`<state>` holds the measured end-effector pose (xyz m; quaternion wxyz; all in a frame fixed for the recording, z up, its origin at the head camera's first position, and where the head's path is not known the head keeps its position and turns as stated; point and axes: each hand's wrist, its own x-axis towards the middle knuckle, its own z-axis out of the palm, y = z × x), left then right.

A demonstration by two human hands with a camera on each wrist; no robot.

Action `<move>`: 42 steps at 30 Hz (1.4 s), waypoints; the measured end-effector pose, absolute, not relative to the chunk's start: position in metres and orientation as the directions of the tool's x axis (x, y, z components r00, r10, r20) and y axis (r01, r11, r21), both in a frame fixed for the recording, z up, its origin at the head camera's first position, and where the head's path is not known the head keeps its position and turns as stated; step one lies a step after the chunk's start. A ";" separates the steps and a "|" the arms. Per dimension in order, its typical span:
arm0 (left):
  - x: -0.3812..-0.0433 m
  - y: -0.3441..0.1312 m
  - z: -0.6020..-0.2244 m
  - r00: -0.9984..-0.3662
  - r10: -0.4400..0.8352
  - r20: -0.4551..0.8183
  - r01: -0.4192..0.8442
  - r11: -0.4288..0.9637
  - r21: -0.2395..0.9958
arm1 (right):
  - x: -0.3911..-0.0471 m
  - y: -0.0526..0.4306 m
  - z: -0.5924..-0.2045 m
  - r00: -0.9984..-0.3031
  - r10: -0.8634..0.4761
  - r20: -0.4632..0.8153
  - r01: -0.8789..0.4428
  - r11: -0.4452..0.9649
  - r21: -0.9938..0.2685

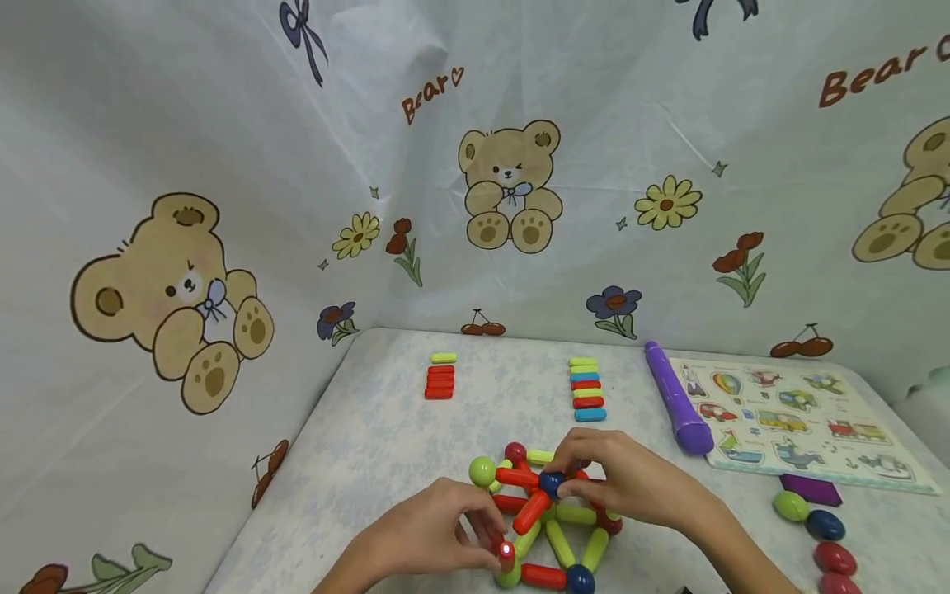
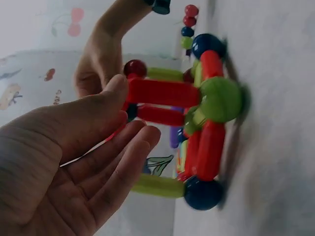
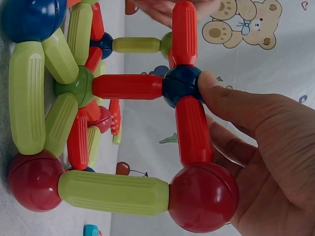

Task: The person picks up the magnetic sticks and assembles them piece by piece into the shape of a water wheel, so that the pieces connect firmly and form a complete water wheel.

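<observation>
One stick-and-ball framework [image 1: 558, 540], standing on the tabletop [image 1: 371, 437] at its near side, between the hands. Left hand [image 1: 438, 532]: closed at the fingertips about one upright red rod [image 2: 165, 92], which is seated on a green ball [image 2: 221, 100] at the framework's near-left corner. Right hand [image 1: 641, 483]: thumb and finger pinched on one raised blue ball [image 3: 182, 86], from which red rods branch. Handling, as judged: the blue ball is best kept steady and level while the upright rod is held square on its green ball; only light pressure is advised, since neighbouring joints could be pulled apart. Count: in the framework, at least seven balls are seen from the head view; its rods are partly hidden, so no total can be given. Left group of loose rods [image 1: 439, 382]: one yellow-green, apparently four red. Right column of loose rods [image 1: 588, 393]: seven, being three yellow-green, two blue, two red. Loose balls [image 1: 825, 525]: four, being one green, one blue, two red. Purple microphone-shaped toy [image 1: 679, 404]: one. Picture board [image 1: 768, 404]: one. Flat purple piece [image 1: 812, 490]: one, placed between board and balls.
</observation>
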<state>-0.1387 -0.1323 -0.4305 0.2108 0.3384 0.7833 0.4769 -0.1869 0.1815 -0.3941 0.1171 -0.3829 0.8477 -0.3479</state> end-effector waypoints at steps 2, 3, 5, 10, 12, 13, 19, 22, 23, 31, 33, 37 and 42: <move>-0.144 -0.138 -0.419 -0.694 0.720 0.022 0.380 0.339 0.861 | -0.187 0.182 -0.395 -0.684 -0.727 0.061 -0.563 0.474 -0.677; -0.148 -0.141 -0.413 -0.698 0.715 0.043 0.412 0.351 0.841 | -0.186 0.182 -0.395 -0.686 -0.725 0.060 -0.564 0.477 -0.674; -0.155 -0.146 -0.401 -0.704 0.705 0.085 0.469 0.372 0.801 | -0.186 0.182 -0.394 -0.688 -0.724 0.058 -0.564 0.482 -0.670; -0.175 -0.151 -0.388 -0.710 0.689 0.145 0.574 0.447 0.686 | -0.186 0.182 -0.394 -0.689 -0.723 0.051 -0.567 0.494 -0.659; -0.181 -0.150 -0.390 -0.711 0.690 0.135 0.583 0.472 0.661 | -0.185 0.181 -0.394 -0.689 -0.722 0.053 -0.570 0.496 -0.656; -0.184 -0.150 -0.391 -0.708 0.695 0.125 0.582 0.475 0.660 | -0.185 0.181 -0.395 -0.691 -0.721 0.054 -0.570 0.497 -0.654; -0.198 -0.150 -0.401 -0.685 0.725 0.069 0.534 0.436 0.724 | -0.180 0.185 -0.396 -0.701 -0.710 0.062 -0.567 0.504 -0.652; -0.202 -0.151 -0.404 -0.675 0.736 0.062 0.519 0.413 0.749 | -0.177 0.196 -0.393 -0.721 -0.689 0.074 -0.568 0.526 -0.634; -0.203 -0.151 -0.405 -0.673 0.737 0.060 0.514 0.407 0.755 | -0.176 0.202 -0.392 -0.732 -0.676 0.087 -0.573 0.542 -0.614; -0.205 -0.155 -0.408 -0.676 0.736 0.040 0.469 0.388 0.794 | -0.178 0.299 -0.396 -0.871 -0.457 0.183 -0.491 0.778 -0.393; -0.205 -0.155 -0.409 -0.677 0.735 0.041 0.464 0.383 0.799 | -0.180 0.330 -0.407 -0.878 -0.422 0.226 -0.477 0.807 -0.347; -0.205 -0.156 -0.411 -0.673 0.738 0.050 0.467 0.371 0.803 | -0.181 0.383 -0.427 -0.896 -0.355 0.267 -0.427 0.855 -0.296; -0.208 -0.155 -0.412 -0.664 0.745 0.061 0.472 0.355 0.807 | -0.178 0.421 -0.443 -0.952 -0.268 0.151 -0.302 0.908 -0.292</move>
